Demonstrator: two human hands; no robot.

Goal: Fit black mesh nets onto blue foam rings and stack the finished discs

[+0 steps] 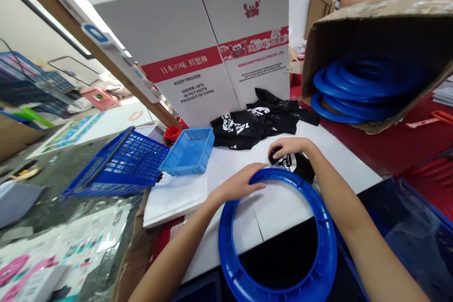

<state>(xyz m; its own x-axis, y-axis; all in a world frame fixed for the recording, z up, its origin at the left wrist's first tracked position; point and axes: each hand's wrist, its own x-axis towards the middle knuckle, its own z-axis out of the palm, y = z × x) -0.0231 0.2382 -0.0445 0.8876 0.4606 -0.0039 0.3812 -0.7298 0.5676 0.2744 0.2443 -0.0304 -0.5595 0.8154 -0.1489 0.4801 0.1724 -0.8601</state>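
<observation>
Blue ring (279, 240) lies flat on the white table (347, 170), partly over its near edge, directly under both hands. In the head view, the left hand (237, 184) rests with relaxed, flat fingers on the far left part of the ring's rim and does not close around it. The right hand (288, 147) is just beyond the rim and pinches a small black printed cloth (299, 163) that touches the ring's far side.

Because the ring hangs over the edge and is only pressed from above, it could probably tip or slide toward the person if the left hand lifts. The cloth could also slip from the light pinch.

Beyond the right hand lies a pile of black cloths (258, 122), close enough to get mixed with the held one. To the left of the left hand stands a small blue tray (187, 151) and a blue basket (120, 165). Far right, a tilted carton (375, 33) holds more blue rings (354, 89). A grey cardboard wall (212, 47) closes the far side.
</observation>
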